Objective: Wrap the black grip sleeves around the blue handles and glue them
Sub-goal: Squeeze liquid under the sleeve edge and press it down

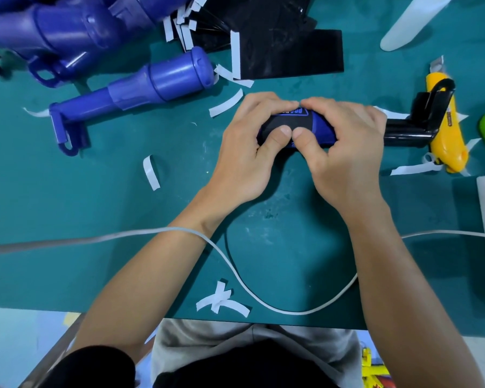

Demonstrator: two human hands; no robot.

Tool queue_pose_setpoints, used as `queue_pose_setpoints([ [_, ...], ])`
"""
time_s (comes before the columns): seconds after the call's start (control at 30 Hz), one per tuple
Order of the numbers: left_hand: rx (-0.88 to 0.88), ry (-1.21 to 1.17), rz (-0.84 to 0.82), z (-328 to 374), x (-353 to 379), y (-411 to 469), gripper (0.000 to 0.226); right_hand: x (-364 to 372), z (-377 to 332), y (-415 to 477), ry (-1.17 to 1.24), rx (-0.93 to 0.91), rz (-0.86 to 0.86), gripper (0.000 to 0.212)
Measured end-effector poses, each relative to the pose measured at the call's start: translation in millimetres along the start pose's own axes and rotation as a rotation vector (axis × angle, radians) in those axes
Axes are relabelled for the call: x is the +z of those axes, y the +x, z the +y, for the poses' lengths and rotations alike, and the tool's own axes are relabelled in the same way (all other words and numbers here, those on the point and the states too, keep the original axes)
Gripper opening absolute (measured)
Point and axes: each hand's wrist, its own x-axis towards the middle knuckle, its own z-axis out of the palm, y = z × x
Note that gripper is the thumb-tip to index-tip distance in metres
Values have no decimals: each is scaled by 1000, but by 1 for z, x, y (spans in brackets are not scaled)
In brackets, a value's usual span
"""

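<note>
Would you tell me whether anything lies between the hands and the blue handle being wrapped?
Nothing visible does: the left hand and right hand grip the blue handle, thumbs pressing its black sleeve.

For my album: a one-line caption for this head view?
Left hand and right hand press a black grip sleeve around a blue handle.

The person is wearing a black short sleeve, which is ending well up the arm from the left hand and leaving the forearm bare down to the wrist. The arm behind the right hand is showing bare along its whole visible length. Far back from both hands, a light grey garment is covering the lap, with black fabric overlapping it. The thumbnails are looking short.
</note>
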Motion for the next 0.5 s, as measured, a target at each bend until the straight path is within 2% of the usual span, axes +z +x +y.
queue_pose_setpoints([
  [0.17,-26,-26,-15,-1,-9,3,33,3,-1,-1,-5,-7,9,28],
  [0.33,-20,-7,-169,-2,-27,10,61,4,0,-1,9,-2,6,28],
  [0.5,-68,-78,-221,-5,-33,15,64,5,2,0,4,-9,15,29],
])
